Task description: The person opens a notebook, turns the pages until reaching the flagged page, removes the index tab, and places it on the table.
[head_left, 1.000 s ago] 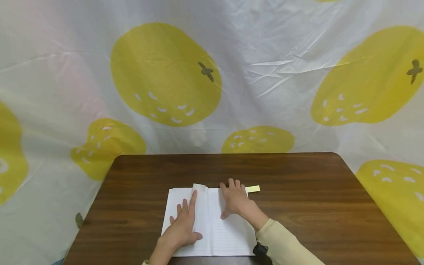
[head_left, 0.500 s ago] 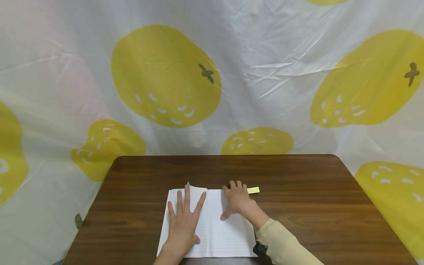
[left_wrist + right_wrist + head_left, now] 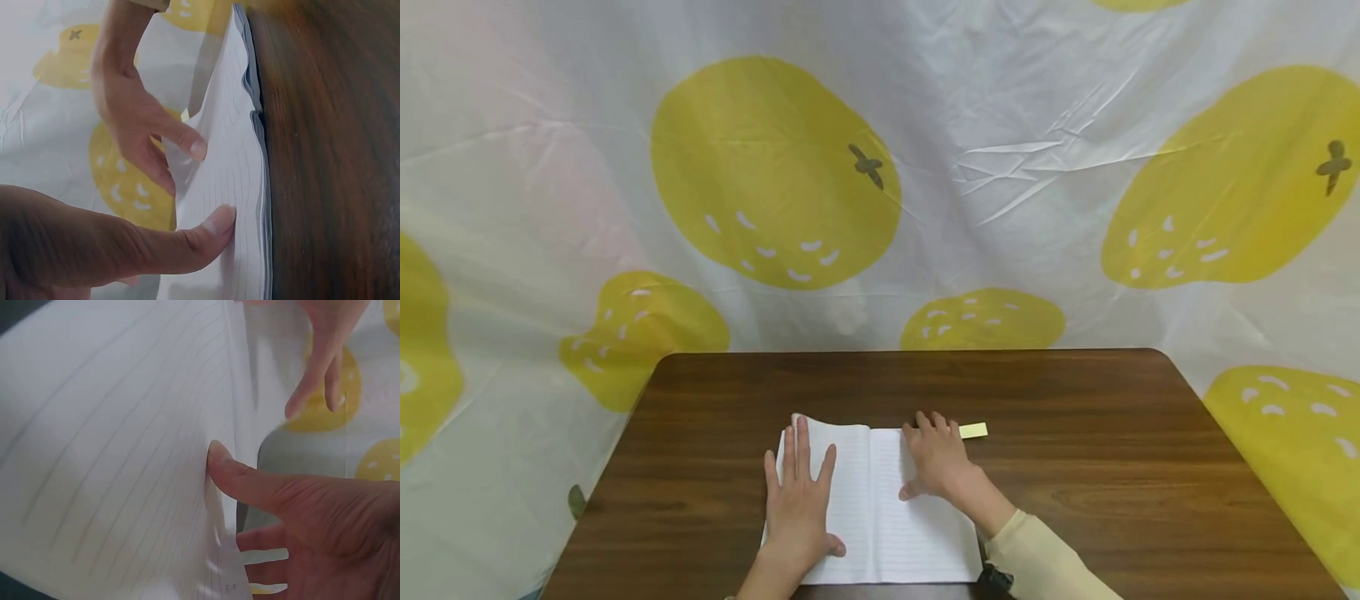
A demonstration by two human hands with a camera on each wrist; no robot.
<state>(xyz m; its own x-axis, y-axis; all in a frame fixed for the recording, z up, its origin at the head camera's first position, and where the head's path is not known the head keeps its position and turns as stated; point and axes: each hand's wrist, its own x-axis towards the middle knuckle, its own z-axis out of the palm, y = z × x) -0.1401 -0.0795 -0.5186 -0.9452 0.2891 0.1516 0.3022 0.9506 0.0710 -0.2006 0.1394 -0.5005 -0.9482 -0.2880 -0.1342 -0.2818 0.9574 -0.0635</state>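
An open notebook [image 3: 921, 542] with ruled white pages lies near the front of the table. My left hand [image 3: 797, 508] is spread over the left page, fingers straight and apart; the page's top corner lifts slightly by its fingertips. On the right page rests my right hand [image 3: 938, 458], its thumb on the paper and its fingers at the top right corner. Beside those fingers a yellow paper tab [image 3: 973, 431] sticks out past the notebook's edge. The left wrist view shows my left thumb [image 3: 219, 222] against the ruled paper. In the right wrist view, the right thumb [image 3: 225, 456] touches the page.
The dark wooden table [image 3: 1075, 400] extends around the notebook on both sides and behind it. A white cloth [image 3: 985, 233] printed with yellow fruit hangs behind the table. A black device [image 3: 994, 581] sits by the right sleeve [image 3: 1045, 554].
My left hand has swept left from near the centre fold, fingers spreading, and the turning page has flattened onto the left side. The right hand has stayed almost in place.
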